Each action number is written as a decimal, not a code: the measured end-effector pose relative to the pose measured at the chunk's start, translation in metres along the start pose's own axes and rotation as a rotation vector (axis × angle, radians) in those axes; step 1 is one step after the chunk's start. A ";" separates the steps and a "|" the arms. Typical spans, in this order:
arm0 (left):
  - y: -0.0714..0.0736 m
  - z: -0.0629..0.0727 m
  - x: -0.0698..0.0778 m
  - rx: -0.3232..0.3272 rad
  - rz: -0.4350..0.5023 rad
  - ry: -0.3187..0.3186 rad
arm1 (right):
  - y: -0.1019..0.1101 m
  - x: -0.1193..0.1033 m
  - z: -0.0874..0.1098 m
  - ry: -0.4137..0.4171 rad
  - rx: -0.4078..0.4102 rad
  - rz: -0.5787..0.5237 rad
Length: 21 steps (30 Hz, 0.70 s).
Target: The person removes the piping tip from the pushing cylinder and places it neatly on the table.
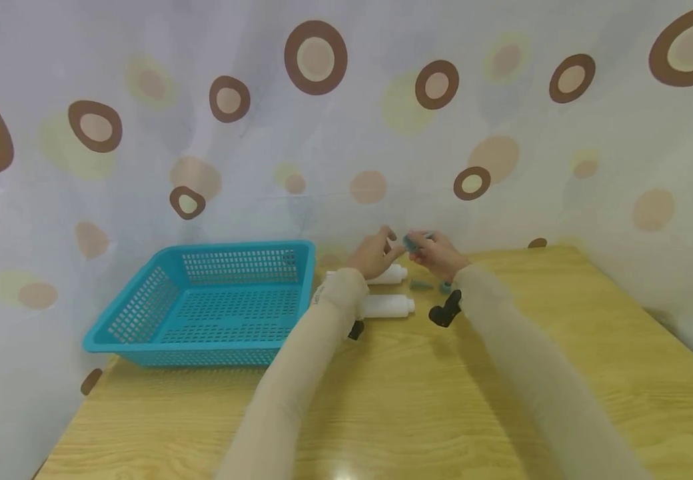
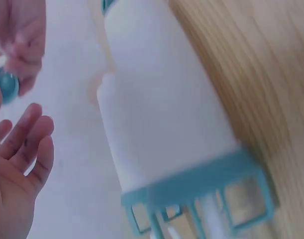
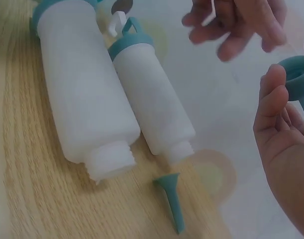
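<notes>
My right hand (image 1: 439, 257) pinches a teal nozzle cap (image 3: 297, 79) by its ring, with the narrow stem pointing down in the right wrist view. Close beside it is my left hand (image 1: 373, 257), fingers loosely bent and apart from the cap in the right wrist view. Below the hands, a larger white bottle (image 3: 84, 84) and a slimmer white bottle (image 3: 152, 97) lie side by side, threaded necks uncovered. Teal fittings cover their other ends. A small teal funnel-shaped nozzle (image 3: 171, 201) lies beyond the necks.
A blue perforated basket (image 1: 184, 347) stands on the wooden table (image 1: 382, 413), left of the bottles. Another small teal piece (image 1: 445, 288) lies by my right sleeve. A patterned curtain (image 1: 370, 120) hangs behind the table.
</notes>
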<state>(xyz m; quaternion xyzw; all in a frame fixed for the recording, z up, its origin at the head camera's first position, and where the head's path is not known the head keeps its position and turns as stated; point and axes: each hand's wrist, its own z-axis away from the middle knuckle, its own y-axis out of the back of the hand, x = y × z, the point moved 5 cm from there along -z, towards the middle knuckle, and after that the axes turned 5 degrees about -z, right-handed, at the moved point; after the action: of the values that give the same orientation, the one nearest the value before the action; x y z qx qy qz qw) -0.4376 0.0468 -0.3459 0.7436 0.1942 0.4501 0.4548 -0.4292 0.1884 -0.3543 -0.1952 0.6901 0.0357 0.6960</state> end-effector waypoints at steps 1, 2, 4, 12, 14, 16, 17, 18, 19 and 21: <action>-0.001 0.000 0.002 -0.005 0.035 0.006 | -0.002 -0.001 0.001 -0.001 -0.006 0.002; -0.002 0.000 0.004 -0.012 0.062 0.017 | -0.004 -0.001 0.001 -0.001 -0.008 0.002; -0.003 0.001 0.006 -0.021 0.107 0.041 | -0.008 -0.003 0.003 0.001 -0.022 0.005; -0.004 0.003 0.012 -0.007 0.178 0.044 | -0.010 0.004 -0.001 0.017 -0.058 0.017; -0.005 0.003 0.013 -0.010 0.184 0.039 | -0.009 0.007 -0.004 0.017 -0.057 0.022; -0.006 0.003 0.013 -0.011 0.180 0.036 | -0.009 0.010 -0.007 0.015 -0.060 0.027; -0.007 0.003 0.013 -0.013 0.177 0.035 | -0.010 0.010 -0.007 0.014 -0.058 0.024; -0.008 0.003 0.012 -0.014 0.173 0.035 | -0.011 0.010 -0.007 0.012 -0.053 0.025; -0.009 0.003 0.011 -0.014 0.173 0.035 | -0.012 0.010 -0.006 0.008 -0.048 0.024; -0.010 0.004 0.010 -0.016 0.172 0.039 | -0.016 0.008 -0.003 -0.002 -0.035 0.034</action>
<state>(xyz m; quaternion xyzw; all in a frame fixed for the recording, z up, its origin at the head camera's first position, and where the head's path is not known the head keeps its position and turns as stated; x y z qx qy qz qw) -0.4278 0.0569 -0.3501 0.7448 0.1350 0.5034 0.4167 -0.4266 0.1711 -0.3582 -0.1958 0.6918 0.0598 0.6925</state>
